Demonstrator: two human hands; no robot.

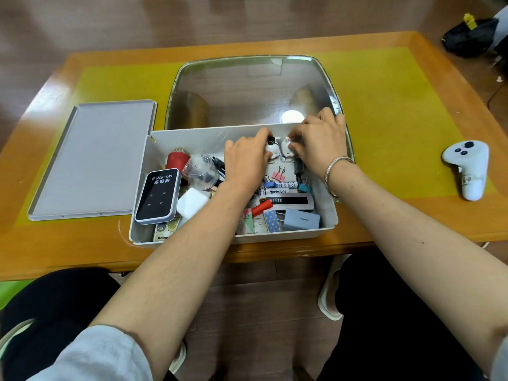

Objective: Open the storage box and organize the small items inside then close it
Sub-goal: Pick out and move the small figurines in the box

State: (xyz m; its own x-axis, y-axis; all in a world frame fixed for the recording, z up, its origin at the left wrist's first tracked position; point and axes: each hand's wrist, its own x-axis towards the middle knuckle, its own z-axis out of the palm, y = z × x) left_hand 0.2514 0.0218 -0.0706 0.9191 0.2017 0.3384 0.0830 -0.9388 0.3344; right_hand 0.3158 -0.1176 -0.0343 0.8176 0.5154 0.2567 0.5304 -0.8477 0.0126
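The white storage box (176, 134) stands uncovered at the table's front edge, and its grey lid (93, 160) lies flat to its left. Inside the box are several small items: a black WiFi device (158, 196), a white charger (192, 202), a red cup (178, 160), a clear plastic cup (199, 170), binder clips, batteries and a grey-blue adapter (301, 219). At the box's far wall, my left hand (246, 159) holds a white figurine with a black top (271, 145). My right hand (320, 144) pinches a white rabbit figurine (286, 148) beside it.
A glass panel (247, 89) is set in the wooden table behind the box. A white game controller (467, 169) lies at the right. A black bag (470, 37) sits on the floor at the far right. My knees are under the table's front edge.
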